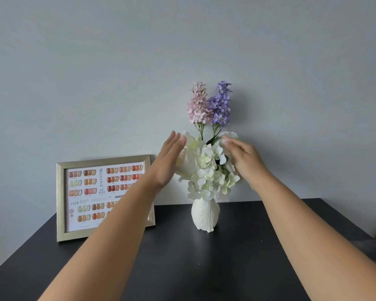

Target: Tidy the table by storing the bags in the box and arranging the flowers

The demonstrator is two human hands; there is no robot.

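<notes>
At table centre, toward the 12 o'clock edge by the wall, stands the white ribbed ceramic vase (205, 213) with the flowers: a cluster of white and pale green hydrangea blooms (206, 172), a tall pink flower spike (198, 105) and a tall purple flower spike (221, 104) side by side above it, both upright. My left hand (168, 158) is at 9 o'clock of the white blooms, fingers straight and together, palm facing the bouquet, fingertips at the edge of a white petal; contact unclear. My right hand (245, 158) is at 3 o'clock of the bouquet, fingers relaxed and slightly bent, resting on the white petals, gripping nothing I can see. Both forearms reach in from 6 o'clock over the matte black tabletop (237, 257). At 9 o'clock of the vase, well apart, a gold-framed nail colour chart (89, 196) leans upright against the pale grey wall (96, 72), partly covered by my left forearm.
</notes>
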